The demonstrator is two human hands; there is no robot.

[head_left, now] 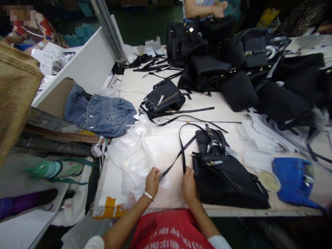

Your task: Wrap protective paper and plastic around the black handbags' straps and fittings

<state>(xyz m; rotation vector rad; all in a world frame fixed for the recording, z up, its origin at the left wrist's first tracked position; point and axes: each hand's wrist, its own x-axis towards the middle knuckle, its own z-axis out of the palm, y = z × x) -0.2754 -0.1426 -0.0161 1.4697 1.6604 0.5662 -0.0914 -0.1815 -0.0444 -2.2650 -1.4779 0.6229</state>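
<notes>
"Head camera: where is the black backpack [225, 180]?"

"On the white table [166, 199], lying flat, just beside the right hand [188, 183]. Its buckled flap [203, 141] stretches out past the top edge."

"Anything in it?"

"I can't tell; the inside is hidden."

"And the hands?"

"The left hand [153, 181] pinches the end of a black strap [171, 166], with a bit of clear plastic at the fingertips. The right one is closed on a run of black strap too; whether both runs are one piece, I can't tell."

"What lies around them?"

"White wrapping [129, 155] is heaped left of the hands. Beyond them lies a smaller black bag [166, 95] with a gold zip, closed as far as I can see, its long straps trailing across the table. To the backpack's right sit a round pale object [269, 181], maybe a dish, contents unclear, and a blue object [293, 178]."

"Farther out?"

"A pile of black bags [240, 90] covers the far right; what they hold is hidden. Denim clothing [103, 114] lies at the left. A green bottle [64, 169] rests lower down, its contents out of sight."
</notes>
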